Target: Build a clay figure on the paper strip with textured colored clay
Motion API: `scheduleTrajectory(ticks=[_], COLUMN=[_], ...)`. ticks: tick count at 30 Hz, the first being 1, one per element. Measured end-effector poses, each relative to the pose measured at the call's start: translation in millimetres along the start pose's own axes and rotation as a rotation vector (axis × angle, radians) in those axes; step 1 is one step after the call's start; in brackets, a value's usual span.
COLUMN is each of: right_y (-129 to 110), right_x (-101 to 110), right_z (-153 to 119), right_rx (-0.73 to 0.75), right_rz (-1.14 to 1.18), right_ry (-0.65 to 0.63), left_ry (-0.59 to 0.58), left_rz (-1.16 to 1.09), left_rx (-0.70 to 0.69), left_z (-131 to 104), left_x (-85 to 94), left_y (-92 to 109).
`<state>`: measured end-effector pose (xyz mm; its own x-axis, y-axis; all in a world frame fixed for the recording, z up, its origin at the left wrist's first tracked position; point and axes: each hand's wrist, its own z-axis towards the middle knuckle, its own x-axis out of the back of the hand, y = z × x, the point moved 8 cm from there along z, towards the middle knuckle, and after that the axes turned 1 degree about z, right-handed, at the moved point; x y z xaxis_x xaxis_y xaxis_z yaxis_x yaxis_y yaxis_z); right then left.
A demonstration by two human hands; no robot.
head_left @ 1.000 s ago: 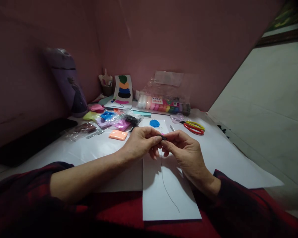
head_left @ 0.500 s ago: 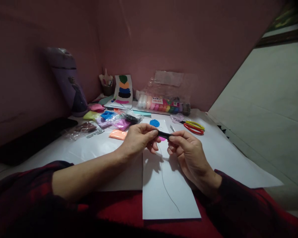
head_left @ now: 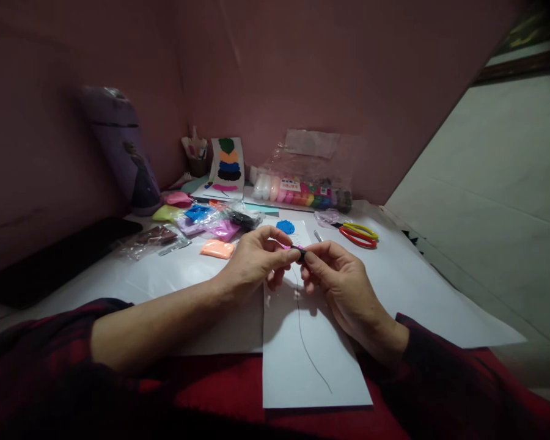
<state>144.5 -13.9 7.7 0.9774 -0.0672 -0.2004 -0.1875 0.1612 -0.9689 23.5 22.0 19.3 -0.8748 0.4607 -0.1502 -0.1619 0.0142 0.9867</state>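
Observation:
Between the fingertips of my left hand (head_left: 259,258) and my right hand (head_left: 343,272) is a small lump of black modelling clay (head_left: 299,253). Both hands pinch it from either side, raised over a narrow white sheet (head_left: 318,373). A thin curved line (head_left: 301,324) runs down that sheet. Near its far end sits a textured round patch of blue clay (head_left: 285,227). A bit of pink clay shows just behind my fingers, mostly hidden by them.
Left of my hands lie an orange clay packet (head_left: 217,249) and several other coloured packets (head_left: 197,212). Scissors (head_left: 358,234) with red and yellow handles lie to the right. Behind are a bag of clay tubes (head_left: 297,192), a card with coloured bands (head_left: 228,160) and a purple bottle (head_left: 123,153).
The black clay was stretched into a strip between my hands and is now a short, bunched lump. My right hand has moved left, bringing the fingertips close together.

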Motion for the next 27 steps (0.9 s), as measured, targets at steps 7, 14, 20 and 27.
scheduleTrajectory(ticks=[7,14,20,27], right_y=[-3,-5,-19,-24], right_x=[-3,-4,-9,-7], right_z=[1,-1,-9,-8], right_rx=[0.064,0.119,0.283,0.298], right_rz=[-0.051,-0.213,-0.267,-0.269], right_ry=[-0.033,-0.028,-0.043,-0.009], left_ry=[-0.044,-0.051,-0.145,-0.140], left_rz=[0.043,0.004,-0.011,-0.071], left_rx=[0.077,0.067,0.081,0.106], left_z=[3,2,2,3], left_x=[-4.0,-5.1,-10.4,-8.3], left_y=[-7,-4,-7,-9])
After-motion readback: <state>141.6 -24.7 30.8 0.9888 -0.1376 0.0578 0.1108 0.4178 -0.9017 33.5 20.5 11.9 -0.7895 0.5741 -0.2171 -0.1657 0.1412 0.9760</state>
